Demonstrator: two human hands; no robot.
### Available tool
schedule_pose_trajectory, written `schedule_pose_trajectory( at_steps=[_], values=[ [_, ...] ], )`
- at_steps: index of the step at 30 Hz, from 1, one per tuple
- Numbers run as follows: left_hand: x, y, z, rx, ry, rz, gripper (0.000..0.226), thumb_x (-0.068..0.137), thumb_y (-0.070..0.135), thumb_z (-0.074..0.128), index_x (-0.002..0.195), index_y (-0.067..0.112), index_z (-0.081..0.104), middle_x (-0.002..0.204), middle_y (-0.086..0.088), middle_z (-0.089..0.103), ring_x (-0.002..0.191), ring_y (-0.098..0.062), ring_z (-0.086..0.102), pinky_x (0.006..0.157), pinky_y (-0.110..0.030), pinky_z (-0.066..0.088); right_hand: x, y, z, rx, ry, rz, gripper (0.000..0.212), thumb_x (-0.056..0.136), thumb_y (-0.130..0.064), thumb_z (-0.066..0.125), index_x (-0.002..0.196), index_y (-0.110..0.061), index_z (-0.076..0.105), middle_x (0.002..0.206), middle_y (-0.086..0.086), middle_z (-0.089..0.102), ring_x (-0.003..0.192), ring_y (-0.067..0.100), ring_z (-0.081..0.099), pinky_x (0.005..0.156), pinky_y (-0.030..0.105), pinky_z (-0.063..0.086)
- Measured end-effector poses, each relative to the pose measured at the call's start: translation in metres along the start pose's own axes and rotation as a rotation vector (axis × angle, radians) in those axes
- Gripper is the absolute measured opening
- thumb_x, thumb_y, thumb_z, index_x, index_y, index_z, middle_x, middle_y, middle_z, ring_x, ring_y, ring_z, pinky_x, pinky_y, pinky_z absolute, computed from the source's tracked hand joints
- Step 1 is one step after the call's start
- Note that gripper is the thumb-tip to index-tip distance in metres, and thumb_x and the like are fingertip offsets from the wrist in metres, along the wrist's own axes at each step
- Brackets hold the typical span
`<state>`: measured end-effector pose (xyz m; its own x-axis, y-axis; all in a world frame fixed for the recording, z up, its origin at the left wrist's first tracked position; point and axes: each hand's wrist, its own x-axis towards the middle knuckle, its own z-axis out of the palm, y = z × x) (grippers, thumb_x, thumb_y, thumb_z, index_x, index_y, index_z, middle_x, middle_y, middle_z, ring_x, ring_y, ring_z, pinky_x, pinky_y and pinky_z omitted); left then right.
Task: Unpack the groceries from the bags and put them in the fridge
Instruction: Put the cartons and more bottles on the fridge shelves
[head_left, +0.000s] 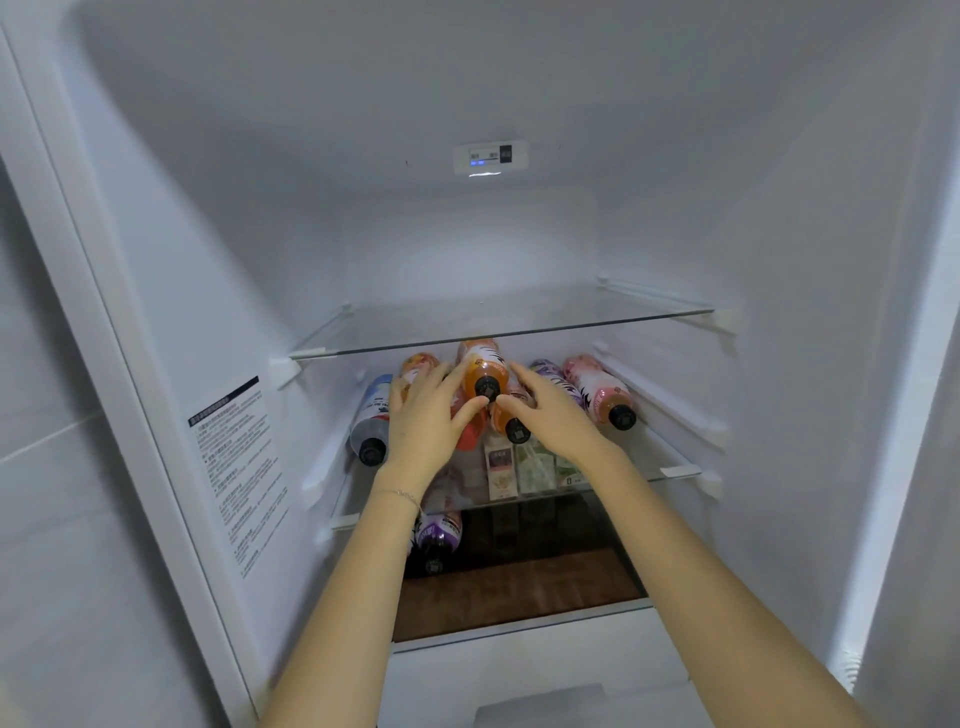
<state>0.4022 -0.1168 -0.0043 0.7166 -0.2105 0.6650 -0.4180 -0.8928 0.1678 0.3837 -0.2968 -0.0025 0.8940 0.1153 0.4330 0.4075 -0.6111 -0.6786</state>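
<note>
- View into an open fridge (779, 208), white inside, looking down at two bare forearms reaching in.
- On the middle glass shelf (675, 470), drink bottles lie on their sides in a pile, black caps facing the viewer.
- An orange bottle (483, 366) lies on top of the pile, just under the upper glass shelf (519, 322).
- The left hand (423, 415) lies with its fingers spread and nearly straight on the bottles to the left, its thumb touching under the orange bottle's cap.
- The right hand (550, 415) flanks the same bottle from the right, fingers loose and extended, thumb by the cap; neither hand is closed around anything.
- A blue-and-white bottle (371, 415) lies far left and a pink bottle (602, 389) far right.
- Cartons (519, 467) stand on the shelf below.
</note>
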Motion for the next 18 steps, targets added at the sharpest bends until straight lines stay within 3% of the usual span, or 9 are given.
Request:
schedule_pose_trajectory(
  at_steps=[3, 8, 14, 18],
  values=[
    [-0.025, -0.001, -0.001, 0.028, 0.02, -0.012, 0.062, 0.094, 0.062, 0.037, 0.15, 0.036, 0.029, 0.157, 0.0, 0.03, 0.148, -0.023, 0.014, 0.118, -0.048, 0.002, -0.016, 0.003, -0.002, -0.151, 0.127, 0.003, 0.067, 0.093, -0.046, 0.054, 0.151, -0.025, 0.027, 0.153, 0.0, 0.037, 0.14, 0.018, 0.035, 0.112, 0.042, 0.033],
    [-0.062, -0.004, -0.01, 0.049, -0.004, -0.038, 0.064, 0.094, 0.062, 0.035, 0.152, 0.036, 0.024, 0.162, 0.0, 0.016, 0.15, -0.025, -0.002, 0.118, -0.056, 0.001, -0.05, 0.007, 0.002, -0.356, 0.175, -0.001, 0.071, 0.09, -0.054, 0.055, 0.15, -0.028, 0.028, 0.153, -0.002, 0.037, 0.141, 0.019, 0.031, 0.114, 0.05, 0.029],
    [-0.094, -0.001, -0.028, 0.045, -0.075, -0.035, 0.068, 0.093, 0.064, 0.037, 0.152, 0.035, 0.024, 0.163, -0.001, 0.009, 0.149, -0.027, -0.012, 0.117, -0.054, -0.009, -0.096, -0.003, 0.008, -0.535, 0.083, 0.169, 0.074, 0.091, -0.062, 0.044, 0.153, -0.036, 0.013, 0.161, -0.001, 0.018, 0.148, 0.023, 0.011, 0.119, 0.052, 0.01],
    [-0.118, 0.006, -0.038, 0.038, -0.114, -0.028, 0.07, 0.091, 0.067, 0.035, 0.152, 0.035, 0.022, 0.163, -0.001, 0.006, 0.149, -0.025, -0.013, 0.117, -0.053, -0.01, -0.131, -0.015, 0.013, -0.578, 0.056, 0.173, 0.074, 0.092, -0.061, 0.043, 0.153, -0.035, 0.011, 0.161, -0.001, 0.015, 0.149, 0.025, 0.006, 0.119, 0.053, 0.007]
  ],
)
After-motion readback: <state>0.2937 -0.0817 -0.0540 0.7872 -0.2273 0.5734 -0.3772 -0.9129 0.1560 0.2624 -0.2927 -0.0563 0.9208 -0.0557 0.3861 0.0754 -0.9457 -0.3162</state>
